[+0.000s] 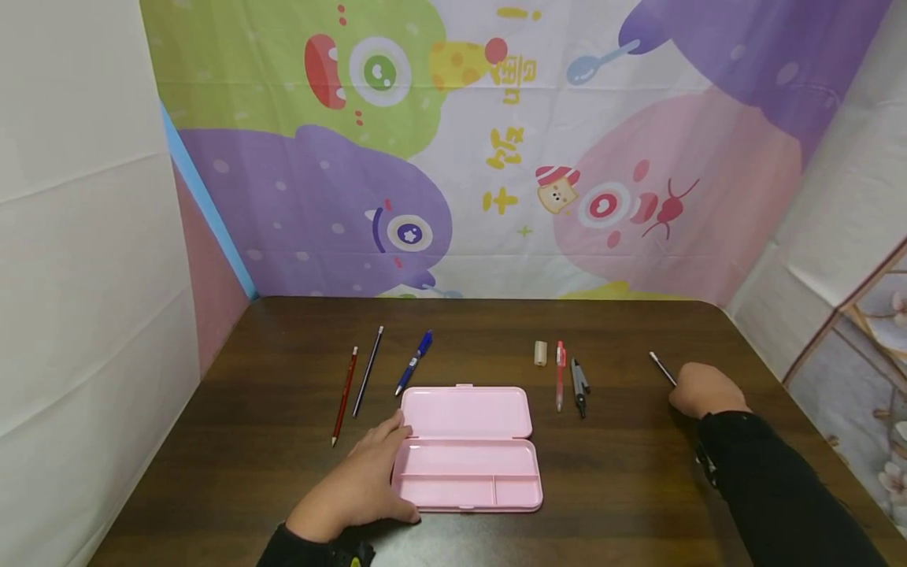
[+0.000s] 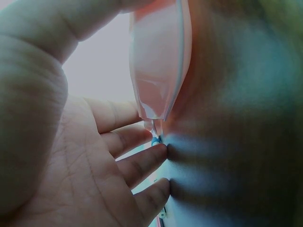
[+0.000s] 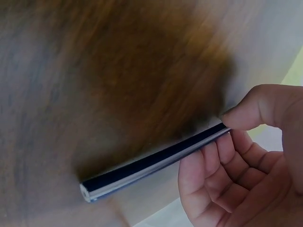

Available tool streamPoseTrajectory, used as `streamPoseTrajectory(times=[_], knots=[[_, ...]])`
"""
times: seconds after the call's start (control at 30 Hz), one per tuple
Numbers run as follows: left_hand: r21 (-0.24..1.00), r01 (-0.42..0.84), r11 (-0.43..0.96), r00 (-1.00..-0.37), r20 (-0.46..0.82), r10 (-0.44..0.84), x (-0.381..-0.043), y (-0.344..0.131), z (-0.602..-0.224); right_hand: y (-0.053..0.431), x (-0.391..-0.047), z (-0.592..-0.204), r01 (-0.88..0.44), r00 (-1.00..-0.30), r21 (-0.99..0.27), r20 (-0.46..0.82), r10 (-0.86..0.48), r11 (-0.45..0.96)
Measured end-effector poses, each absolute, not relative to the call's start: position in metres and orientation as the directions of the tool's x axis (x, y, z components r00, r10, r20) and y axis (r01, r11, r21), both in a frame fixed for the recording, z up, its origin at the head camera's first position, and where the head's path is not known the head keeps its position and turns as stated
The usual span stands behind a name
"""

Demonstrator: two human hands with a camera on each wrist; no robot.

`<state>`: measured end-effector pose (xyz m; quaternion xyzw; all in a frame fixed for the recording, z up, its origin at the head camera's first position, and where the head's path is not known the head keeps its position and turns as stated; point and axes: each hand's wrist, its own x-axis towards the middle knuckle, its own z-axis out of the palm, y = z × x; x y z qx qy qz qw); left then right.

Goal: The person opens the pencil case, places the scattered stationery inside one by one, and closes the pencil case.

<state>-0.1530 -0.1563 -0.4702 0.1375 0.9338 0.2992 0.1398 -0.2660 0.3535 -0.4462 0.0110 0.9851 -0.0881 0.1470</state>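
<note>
While the left grip (image 1: 357, 482) rests spread against the pink case (image 1: 466, 413), the right grip (image 1: 707, 390), pinched on a dark pencil (image 3: 151, 163), should lift gently.

Dark wooden table (image 1: 623, 472), cartoon-monster backdrop (image 1: 482, 220), pale fabric wall (image 1: 85, 236) at left

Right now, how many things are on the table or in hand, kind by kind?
Pencils: 3 (red pencil, dark pencil, striped pencil in the right hand)
Pens: 2 (blue pen, red pen)
Compass-like tool: 1
Small beige block: 1
Pink case: 1
Total: 8
</note>
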Motion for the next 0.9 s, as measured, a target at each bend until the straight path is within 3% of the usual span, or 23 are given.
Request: streamPoseTrajectory(times=[0.47,0.9], knots=[[0.598,0.209,0.774,-0.924,-0.137,0.356,-0.152,-0.158,-0.472,0.306,-0.274,-0.438,-0.069,-0.98,-0.247,-0.164,-0.111,0.967],[0.604,0.198,0.772,-0.922,-0.152,0.356,-0.152,-0.158,-0.469,0.222,-0.255,-0.431,-0.051,-0.989,-0.644,-0.074,-0.128,0.763]])
